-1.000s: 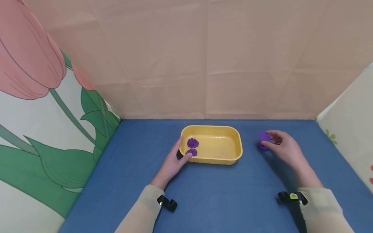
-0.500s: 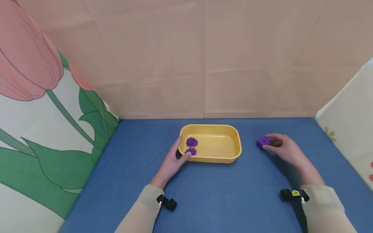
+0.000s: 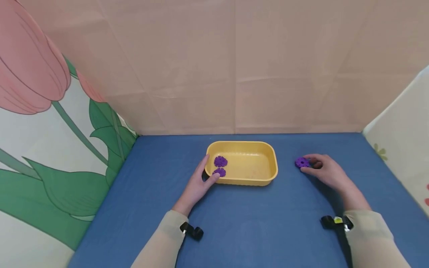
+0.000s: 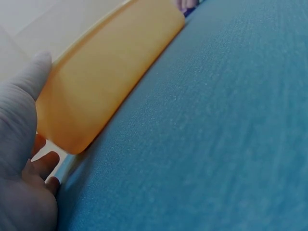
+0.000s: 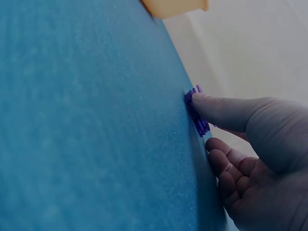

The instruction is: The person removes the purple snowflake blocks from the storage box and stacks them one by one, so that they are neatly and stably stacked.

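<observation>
A yellow plastic tray (image 3: pixel 243 182) stands on the blue table, with two purple notched, flower-shaped discs at its left end: one (image 3: pixel 220 161) farther back, the other (image 3: pixel 219 172) by the near rim. My left hand (image 3: pixel 194 185) holds the tray's near left corner, thumb on the near rim and fingers along the left side. To the right of the tray, my right hand (image 3: pixel 326 170) pinches a small pile of purple flower-shaped discs (image 3: pixel 302 162) at the table. Edge-on in the right wrist view, the discs (image 5: pixel 197 113) are stacked flat under the thumb; their exact number is unclear.
The blue tabletop (image 3: pixel 258 227) ends at a beige cloth backdrop (image 3: pixel 234 74). A panel with printed tulips (image 3: pixel 67 149) flanks it on the left and a pale panel (image 3: pixel 409 130) on the right. Each wrist wears a black camera strap.
My right hand has lowered the upper purple disc onto the one beneath, so the two now lie together. My left hand has kept its hold on the tray.
</observation>
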`<act>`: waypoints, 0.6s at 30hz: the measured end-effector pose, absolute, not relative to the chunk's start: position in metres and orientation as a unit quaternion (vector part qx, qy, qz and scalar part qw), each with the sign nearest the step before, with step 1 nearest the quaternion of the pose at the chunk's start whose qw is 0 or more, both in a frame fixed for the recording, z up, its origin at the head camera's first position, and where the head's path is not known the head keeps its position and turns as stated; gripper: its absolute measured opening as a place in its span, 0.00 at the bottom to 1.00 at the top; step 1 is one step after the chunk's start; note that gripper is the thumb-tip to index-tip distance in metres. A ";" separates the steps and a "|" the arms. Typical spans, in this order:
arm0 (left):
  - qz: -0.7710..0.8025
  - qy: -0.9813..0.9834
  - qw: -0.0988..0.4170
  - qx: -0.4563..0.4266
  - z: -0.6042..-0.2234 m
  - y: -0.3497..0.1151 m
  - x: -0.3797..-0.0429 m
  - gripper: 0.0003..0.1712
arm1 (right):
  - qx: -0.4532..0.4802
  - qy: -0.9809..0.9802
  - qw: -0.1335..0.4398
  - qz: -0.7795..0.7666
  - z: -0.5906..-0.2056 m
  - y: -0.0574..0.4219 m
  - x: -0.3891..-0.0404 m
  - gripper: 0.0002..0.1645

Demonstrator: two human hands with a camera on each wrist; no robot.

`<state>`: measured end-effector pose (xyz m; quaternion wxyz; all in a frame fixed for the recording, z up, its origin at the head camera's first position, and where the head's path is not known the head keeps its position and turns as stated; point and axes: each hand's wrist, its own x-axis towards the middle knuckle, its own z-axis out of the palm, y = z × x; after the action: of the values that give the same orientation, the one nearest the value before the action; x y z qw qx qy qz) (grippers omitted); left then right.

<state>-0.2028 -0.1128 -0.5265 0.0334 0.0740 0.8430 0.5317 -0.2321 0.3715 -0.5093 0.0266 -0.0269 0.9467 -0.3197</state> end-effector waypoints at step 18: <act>0.529 0.844 0.024 0.078 -0.529 -0.112 -0.203 0.51 | -0.022 0.949 0.024 -0.314 -0.514 0.372 -0.231 0.38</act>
<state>-0.2027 -0.1123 -0.5290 0.0243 0.0783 0.8445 0.5293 -0.2313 0.3724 -0.5143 0.0237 -0.0219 0.9489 -0.3138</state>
